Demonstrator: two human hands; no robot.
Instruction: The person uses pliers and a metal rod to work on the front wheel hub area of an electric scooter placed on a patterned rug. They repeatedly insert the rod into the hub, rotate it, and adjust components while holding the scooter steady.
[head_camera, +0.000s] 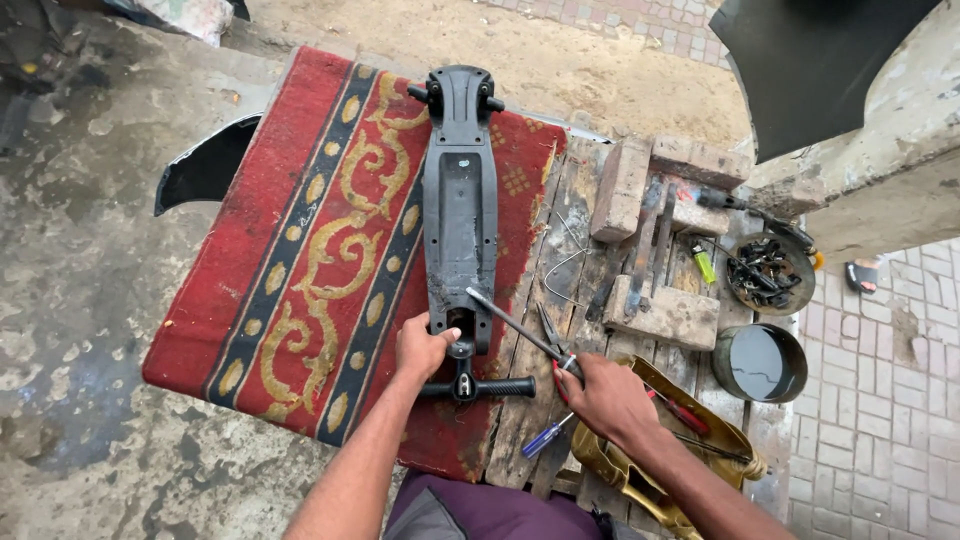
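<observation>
A long black plastic vehicle part (460, 200) lies lengthwise on a red patterned rug (310, 240). My left hand (422, 348) grips its near end, just above a black crossbar with grips (478, 387). My right hand (606, 395) holds a long screwdriver (512, 322) whose tip rests on the near end of the black part. Pliers with red handles (553, 338) lie beside that hand.
A blue-handled screwdriver (545, 437) lies on the wooden planks (570, 250). Bricks (625, 185) and stone blocks (665, 315) sit to the right, with a bowl of bolts (768, 272), a tin of dark liquid (760, 362) and a gold-coloured panel (690, 450).
</observation>
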